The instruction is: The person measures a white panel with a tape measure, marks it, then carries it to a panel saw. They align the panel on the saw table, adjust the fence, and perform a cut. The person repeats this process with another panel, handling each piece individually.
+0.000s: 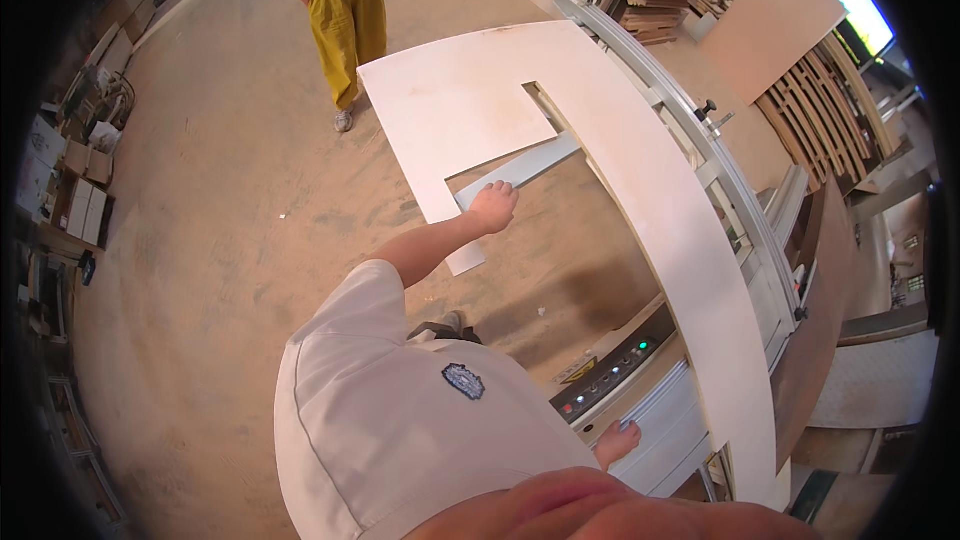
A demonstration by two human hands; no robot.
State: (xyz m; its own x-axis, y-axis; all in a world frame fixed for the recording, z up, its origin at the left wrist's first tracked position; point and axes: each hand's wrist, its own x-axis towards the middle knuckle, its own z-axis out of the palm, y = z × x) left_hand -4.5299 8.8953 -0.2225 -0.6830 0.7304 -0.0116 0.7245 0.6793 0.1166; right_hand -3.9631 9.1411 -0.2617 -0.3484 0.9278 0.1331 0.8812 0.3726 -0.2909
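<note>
My left hand is stretched forward, its fingers curled over the near edge of a flat grey-blue bar. The bar spans the gap under a large white board with a big rectangular cutout. That board lies across a long machine table and bends around the opening. Close to my body, my right hand is at the edge of the machine's grey ribbed table, with its fingers partly curled there. What its fingers press on underneath is hidden.
A control panel with a lit green button sits beside my right hand. A metal fence rail with black knobs runs along the right. A person in yellow trousers stands beyond the board. Stacked wood panels lean at right.
</note>
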